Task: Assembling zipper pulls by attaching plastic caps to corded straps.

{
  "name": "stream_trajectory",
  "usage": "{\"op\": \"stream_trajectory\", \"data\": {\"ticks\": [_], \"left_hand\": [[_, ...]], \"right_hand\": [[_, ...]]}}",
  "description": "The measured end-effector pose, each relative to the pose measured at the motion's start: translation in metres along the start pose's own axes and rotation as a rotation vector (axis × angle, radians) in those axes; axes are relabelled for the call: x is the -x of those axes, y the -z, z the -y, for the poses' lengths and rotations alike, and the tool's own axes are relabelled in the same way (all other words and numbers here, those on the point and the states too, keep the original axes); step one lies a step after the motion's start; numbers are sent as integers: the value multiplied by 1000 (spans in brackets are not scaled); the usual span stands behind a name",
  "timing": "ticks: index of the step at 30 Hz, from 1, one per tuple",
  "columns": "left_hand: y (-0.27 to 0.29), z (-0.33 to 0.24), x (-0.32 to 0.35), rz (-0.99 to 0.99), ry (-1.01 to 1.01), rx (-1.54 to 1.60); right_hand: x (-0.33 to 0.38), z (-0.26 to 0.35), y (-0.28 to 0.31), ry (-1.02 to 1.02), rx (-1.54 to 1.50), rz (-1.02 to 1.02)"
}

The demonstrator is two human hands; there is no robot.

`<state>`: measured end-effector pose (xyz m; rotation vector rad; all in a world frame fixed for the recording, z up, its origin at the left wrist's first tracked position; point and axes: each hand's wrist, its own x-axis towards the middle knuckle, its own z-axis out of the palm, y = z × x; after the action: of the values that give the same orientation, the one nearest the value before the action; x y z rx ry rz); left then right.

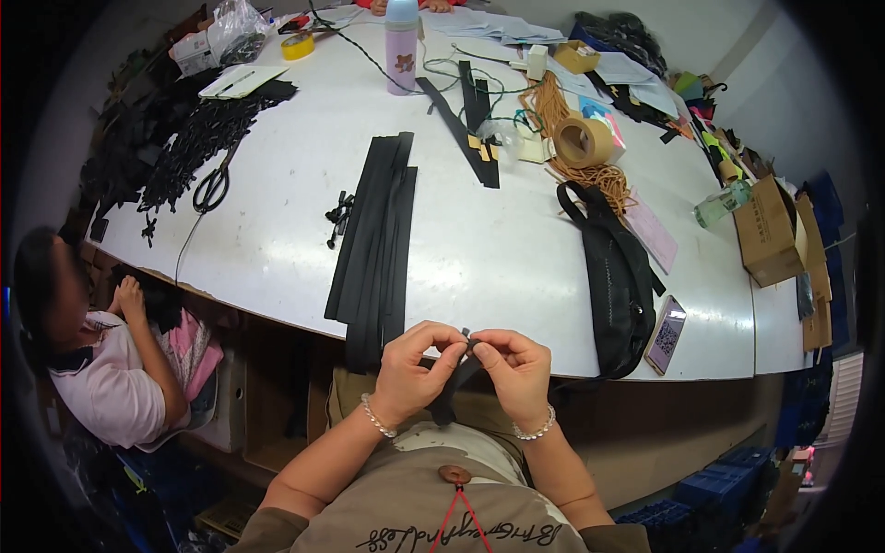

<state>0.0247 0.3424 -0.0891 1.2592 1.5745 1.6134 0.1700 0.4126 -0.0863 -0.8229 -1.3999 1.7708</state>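
Observation:
My left hand (413,367) and my right hand (514,366) meet just below the near edge of the white table (479,249). Together they pinch the top end of a black strip (455,392), which hangs down between my wrists, and a small dark slider (466,335) sits at its tip between my fingertips. Both wrists wear bead bracelets. A stack of long black strips (373,240) lies on the table just beyond my left hand, its near end drooping over the edge. A few small black sliders (337,217) lie to the left of that stack.
A black bag (616,276) and a phone (666,335) lie at the right. Scissors (213,186), a heap of black pieces (198,134), a tape roll (583,141), orange cord (604,175), a pink bottle (401,46) and cardboard boxes (770,230) lie farther off. Another person (101,359) sits at the left.

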Motion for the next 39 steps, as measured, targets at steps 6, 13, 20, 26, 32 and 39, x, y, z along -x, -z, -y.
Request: {"op": "stream_trajectory", "data": {"ticks": [6, 13, 20, 26, 32, 39], "left_hand": [[-2, -10, -6, 23, -29, -17], [0, -8, -2, 42, 56, -19], [-1, -18, -3, 51, -103, -149], [-1, -18, -2, 36, -161, -194], [-1, -19, -1, 27, -212, -222], [-1, -18, 1, 29, -224, -226]], "right_hand": [[2, -5, 1, 50, 25, -101], [-2, -9, 6, -31, -228, 10], [2, -10, 6, 2, -195, -27], [3, 6, 3, 141, 56, 0], [3, 15, 5, 208, 299, -6], [-1, 32, 5, 300, 520, 90]]}}
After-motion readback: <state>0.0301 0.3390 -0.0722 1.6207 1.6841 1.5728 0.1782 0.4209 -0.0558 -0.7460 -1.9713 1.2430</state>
